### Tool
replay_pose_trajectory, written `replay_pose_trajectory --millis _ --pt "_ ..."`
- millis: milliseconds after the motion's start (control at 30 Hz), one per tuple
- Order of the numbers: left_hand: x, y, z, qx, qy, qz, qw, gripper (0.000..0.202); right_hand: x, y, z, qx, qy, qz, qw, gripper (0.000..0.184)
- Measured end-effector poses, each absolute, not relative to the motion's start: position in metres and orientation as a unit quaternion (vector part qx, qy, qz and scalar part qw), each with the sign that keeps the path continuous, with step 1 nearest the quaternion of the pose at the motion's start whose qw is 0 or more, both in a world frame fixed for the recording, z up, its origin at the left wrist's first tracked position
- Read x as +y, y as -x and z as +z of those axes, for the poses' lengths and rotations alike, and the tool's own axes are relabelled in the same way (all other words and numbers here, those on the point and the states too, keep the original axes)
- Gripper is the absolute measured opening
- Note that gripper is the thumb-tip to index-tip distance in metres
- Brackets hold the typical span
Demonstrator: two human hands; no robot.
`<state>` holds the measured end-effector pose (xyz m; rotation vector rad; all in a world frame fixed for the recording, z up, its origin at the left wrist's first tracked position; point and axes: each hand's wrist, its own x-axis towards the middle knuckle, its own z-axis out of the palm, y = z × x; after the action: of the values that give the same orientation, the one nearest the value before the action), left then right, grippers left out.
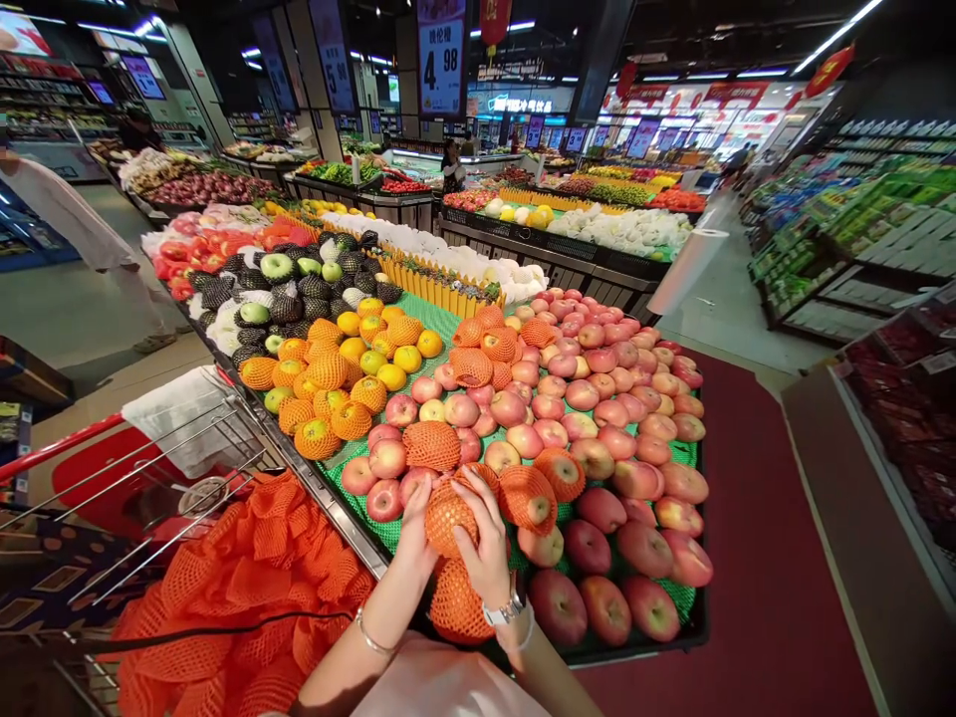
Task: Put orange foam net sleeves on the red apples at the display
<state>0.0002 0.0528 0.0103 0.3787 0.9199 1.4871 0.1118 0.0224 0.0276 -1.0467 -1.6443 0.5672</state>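
Note:
Between my two hands is an apple in an orange foam net [450, 522], held above the near edge of the fruit display. My left hand [415, 528] presses its left side, fingers closed against the netting. Around the right side and top curl the fingers of my right hand [485, 538], a watch on that wrist. Just below sits another netted apple [457, 600]. More netted apples [527, 498] lie to the right of my hands, among bare red apples [587, 546]. Behind my hands rests one more netted apple [431, 445].
A shopping cart [149, 468] at the left holds a heap of orange foam nets [246, 597]. Oranges [329, 403] and black-netted green fruit [299, 284] fill the display's far left. A plastic bag roll [687, 269] stands behind the apples. Another person [67, 219] is at the left.

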Motion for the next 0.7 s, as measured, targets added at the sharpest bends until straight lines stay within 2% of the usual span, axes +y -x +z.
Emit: replay_pose_trajectory --millis 67,233,367,500,600,700 --pt "0.057 0.001 0.010 0.398 -0.169 0.645 0.631 0.010 0.020 -0.109 0.025 -0.682 0.443 0.221 0.539 0.040" --pt "0.052 0.002 0.026 0.394 -0.189 0.643 0.629 0.038 0.012 -0.102 0.020 -0.649 0.438 0.197 0.590 0.037" --pt "0.050 0.001 0.046 0.376 -0.212 0.617 0.657 0.033 0.007 -0.099 0.016 -0.610 0.448 0.197 0.623 0.042" --pt "0.050 0.000 0.054 0.354 -0.203 0.604 0.684 0.039 0.005 -0.096 0.012 -0.604 0.451 0.221 0.618 0.048" --pt "0.048 0.001 0.050 0.366 -0.201 0.612 0.672 0.038 0.003 -0.094 0.004 -0.572 0.475 0.241 0.623 0.048" --pt "0.046 0.002 0.041 0.408 -0.226 0.625 0.626 0.026 0.002 -0.093 -0.002 -0.549 0.503 0.257 0.616 0.049"
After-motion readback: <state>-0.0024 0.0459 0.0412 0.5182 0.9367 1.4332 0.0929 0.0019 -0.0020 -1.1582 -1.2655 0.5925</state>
